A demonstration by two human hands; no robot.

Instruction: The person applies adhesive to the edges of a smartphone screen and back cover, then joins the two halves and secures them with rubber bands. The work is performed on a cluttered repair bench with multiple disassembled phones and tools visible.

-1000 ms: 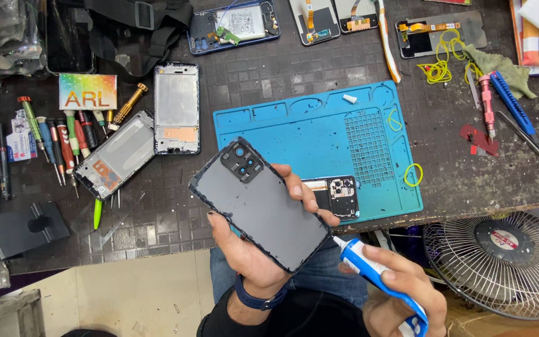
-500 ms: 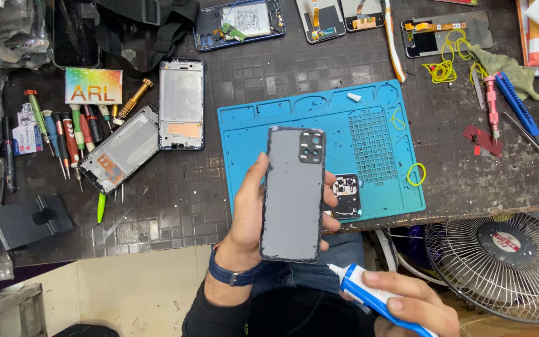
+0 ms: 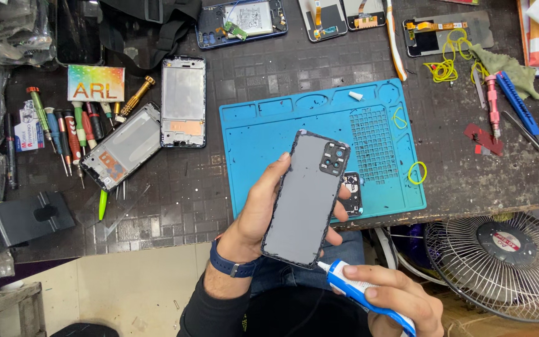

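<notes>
My left hand [image 3: 258, 215] grips a grey phone back cover [image 3: 305, 196] upright over the near edge of the blue work mat [image 3: 263, 134], its inner side facing me and the camera cutout at the top right. Dark adhesive residue lines the cover's rim. My right hand [image 3: 394, 296] holds a white and blue glue tube [image 3: 360, 290], whose nozzle touches the cover's bottom right corner. A small black camera part [image 3: 352, 193] lies on the mat, partly hidden behind the cover.
Two phone frames [image 3: 183, 103] [image 3: 121, 146] lie left of the mat beside a row of screwdrivers [image 3: 70, 128]. Opened phones and flex parts [image 3: 241, 22] line the far edge. Yellow rubber bands [image 3: 416, 173], tweezers and tools sit right. A fan [image 3: 500, 265] stands below the table edge.
My left hand turned the cover from tilted to nearly upright and raised it slightly. My right hand brought the glue tube up until its nozzle met the cover's lower corner.
</notes>
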